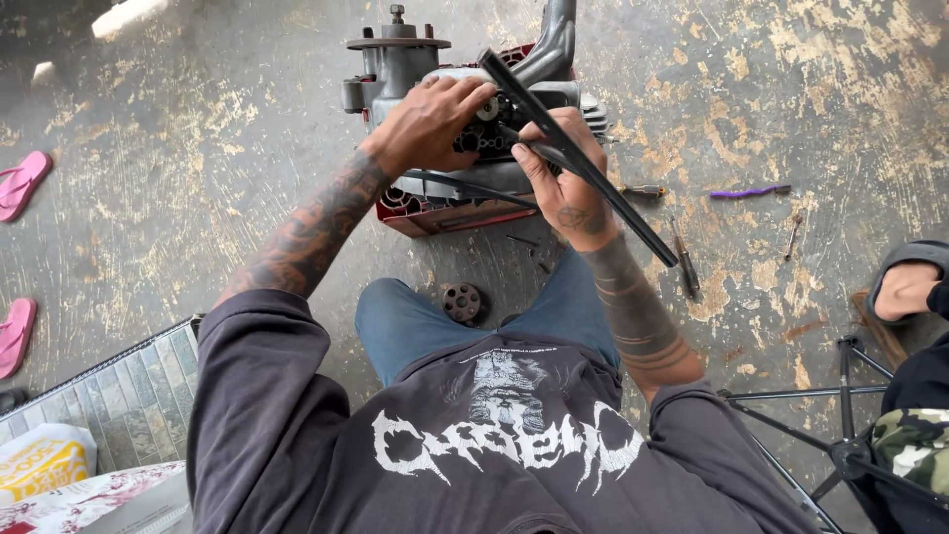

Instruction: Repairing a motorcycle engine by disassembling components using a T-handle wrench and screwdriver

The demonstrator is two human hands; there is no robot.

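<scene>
Small grey engine (415,69) sits on the worn, paint-flaked concrete floor (198,178), directly ahead of the person's knees, on a red plastic base (435,213).

Left hand (430,124): palm down on top of the engine, fingers curled over the block near a round silver fitting (487,107). It presses on the metal; no separate object seen in it.

Right hand (563,178): closed around a long black bar (578,158), which runs diagonally from the top of the engine down past the right wrist. A shorter dark tool (524,140) under the same fingers points into the engine. The bar and both hands cover most of the engine's middle.

Around: a dark round gear-like part (463,302) on the floor between the knees; a screwdriver (643,190) and a purple-handled tool (746,192) to the right, well apart from the engine; another slim tool (684,262) just below the bar's end. Pink sandals (20,183) at far left. Another person's foot in a dark sandal (905,282) at right edge, black tripod legs (845,396) beneath it.
</scene>
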